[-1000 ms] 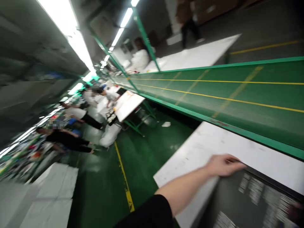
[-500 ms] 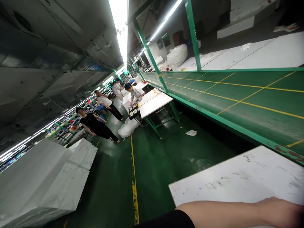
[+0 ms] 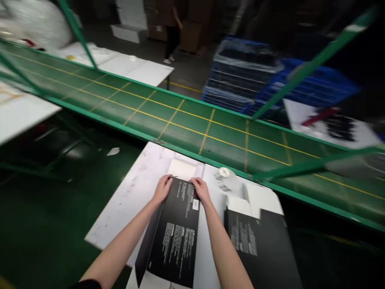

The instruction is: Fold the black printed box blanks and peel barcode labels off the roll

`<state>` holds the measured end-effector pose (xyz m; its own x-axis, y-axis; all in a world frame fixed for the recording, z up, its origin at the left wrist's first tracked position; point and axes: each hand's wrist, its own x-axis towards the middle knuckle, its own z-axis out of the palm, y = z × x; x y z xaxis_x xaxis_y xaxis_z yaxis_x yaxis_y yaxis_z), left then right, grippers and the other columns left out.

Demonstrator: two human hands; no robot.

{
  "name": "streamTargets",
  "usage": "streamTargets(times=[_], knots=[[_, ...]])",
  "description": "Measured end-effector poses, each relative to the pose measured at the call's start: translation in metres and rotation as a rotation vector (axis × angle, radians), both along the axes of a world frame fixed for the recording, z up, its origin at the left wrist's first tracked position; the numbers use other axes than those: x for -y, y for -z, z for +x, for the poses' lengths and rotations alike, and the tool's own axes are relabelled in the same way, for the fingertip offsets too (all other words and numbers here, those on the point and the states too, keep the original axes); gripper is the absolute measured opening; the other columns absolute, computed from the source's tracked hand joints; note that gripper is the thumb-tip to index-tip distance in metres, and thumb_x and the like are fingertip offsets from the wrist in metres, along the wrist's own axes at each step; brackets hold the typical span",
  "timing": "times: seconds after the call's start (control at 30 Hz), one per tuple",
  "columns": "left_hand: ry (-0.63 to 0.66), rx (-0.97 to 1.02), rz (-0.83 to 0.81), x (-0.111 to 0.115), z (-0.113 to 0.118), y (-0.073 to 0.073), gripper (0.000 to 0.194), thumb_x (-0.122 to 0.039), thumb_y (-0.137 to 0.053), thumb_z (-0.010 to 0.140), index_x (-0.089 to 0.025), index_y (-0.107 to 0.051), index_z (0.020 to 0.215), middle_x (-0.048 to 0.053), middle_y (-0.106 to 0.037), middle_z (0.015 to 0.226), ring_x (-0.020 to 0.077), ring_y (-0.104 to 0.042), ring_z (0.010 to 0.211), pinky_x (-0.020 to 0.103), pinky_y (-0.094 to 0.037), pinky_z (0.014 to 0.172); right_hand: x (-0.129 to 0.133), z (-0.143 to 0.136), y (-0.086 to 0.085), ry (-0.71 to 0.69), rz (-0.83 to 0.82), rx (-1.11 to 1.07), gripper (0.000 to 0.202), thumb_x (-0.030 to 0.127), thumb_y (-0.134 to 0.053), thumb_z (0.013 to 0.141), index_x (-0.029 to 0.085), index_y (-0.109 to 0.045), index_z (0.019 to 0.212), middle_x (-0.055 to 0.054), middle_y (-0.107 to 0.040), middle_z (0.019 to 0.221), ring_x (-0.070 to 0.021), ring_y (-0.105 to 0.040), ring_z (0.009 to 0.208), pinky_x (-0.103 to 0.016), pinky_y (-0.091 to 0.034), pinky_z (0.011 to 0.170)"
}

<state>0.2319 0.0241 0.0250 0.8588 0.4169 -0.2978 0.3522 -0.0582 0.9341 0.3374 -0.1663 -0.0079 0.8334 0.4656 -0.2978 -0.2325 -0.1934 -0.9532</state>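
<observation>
Whereas half a second ago only one forearm showed, with its hand blurred at the edge of the view, now both hands are seen clearly before the belt (image 3: 192,125). The left hand (image 3: 164,188) has its fingers closed on the far left corner of a black box (image 3: 179,212), and the right hand (image 3: 201,189) pinches the far right corner. This box is over the table (image 3: 126,204), on the near side of the belt; whether it rests there fully, I cannot tell. Also on this near side, a roll (image 3: 224,172) and another box (image 3: 270,241), both to the right of the hands, have come into view. Beyond the belt, blue crates (image 3: 240,76) now appear, while the workers in the aisle have left the picture.
</observation>
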Motion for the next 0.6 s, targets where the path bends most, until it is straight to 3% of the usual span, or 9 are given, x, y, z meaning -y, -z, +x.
streamTargets(times=[0.1, 0.2, 0.3, 0.47, 0.6], knots=[[0.240, 0.013, 0.000, -0.017, 0.026, 0.016, 0.035, -0.037, -0.049, 0.087, -0.017, -0.074, 0.101, 0.012, -0.071, 0.121, 0.0305, -0.053, 0.126, 0.049, -0.030, 0.118, 0.037, 0.010, -0.010, -0.025, 0.078, -0.130, 0.034, 0.045, -0.067, 0.086, 0.017, -0.076, 0.104, -0.009, -0.076, 0.107, -0.0257, -0.068, 0.105, -0.039, -0.052, 0.096], [0.492, 0.000, -0.026, -0.025, 0.051, 0.024, 0.035, -0.038, -0.047, 0.091, -0.017, -0.075, 0.090, 0.008, -0.076, 0.103, 0.0247, -0.066, 0.108, 0.044, -0.045, 0.106, 0.033, 0.017, -0.008, -0.105, 0.164, -0.271, 0.034, 0.040, -0.067, 0.074, 0.015, -0.078, 0.094, -0.011, -0.078, 0.100, -0.0290, -0.070, 0.099, -0.038, -0.052, 0.090], [0.624, -0.020, 0.008, -0.022, 0.063, 0.037, 0.037, -0.046, -0.054, 0.094, -0.016, -0.070, 0.082, 0.005, -0.074, 0.088, 0.0202, -0.069, 0.091, 0.040, -0.052, 0.092, 0.026, 0.014, 0.002, -0.009, 0.154, -0.227, 0.032, 0.046, -0.061, 0.071, 0.016, -0.073, 0.072, -0.009, -0.077, 0.089, -0.0288, -0.069, 0.095, -0.039, -0.051, 0.091], [0.551, -0.006, 0.260, -0.007, 0.057, 0.047, 0.040, -0.049, -0.049, 0.099, -0.016, -0.063, 0.081, 0.002, -0.066, 0.082, 0.0180, -0.063, 0.083, 0.036, -0.050, 0.084, 0.038, 0.003, 0.020, 0.319, 0.015, -0.079, 0.035, 0.053, -0.065, 0.072, 0.019, -0.064, 0.079, -0.005, -0.072, 0.095, -0.0252, -0.063, 0.097, -0.034, -0.047, 0.091], [0.346, 0.043, 0.578, 0.004, 0.053, 0.045, 0.034, -0.043, -0.040, 0.101, -0.017, -0.060, 0.092, 0.009, -0.062, 0.097, 0.0251, -0.057, 0.100, 0.046, -0.044, 0.096, 0.057, 0.004, 0.023, 0.478, -0.166, 0.023, 0.049, 0.061, -0.072, 0.067, 0.019, -0.062, 0.092, -0.009, -0.069, 0.108, -0.0291, -0.059, 0.108, -0.037, -0.045, 0.095]])
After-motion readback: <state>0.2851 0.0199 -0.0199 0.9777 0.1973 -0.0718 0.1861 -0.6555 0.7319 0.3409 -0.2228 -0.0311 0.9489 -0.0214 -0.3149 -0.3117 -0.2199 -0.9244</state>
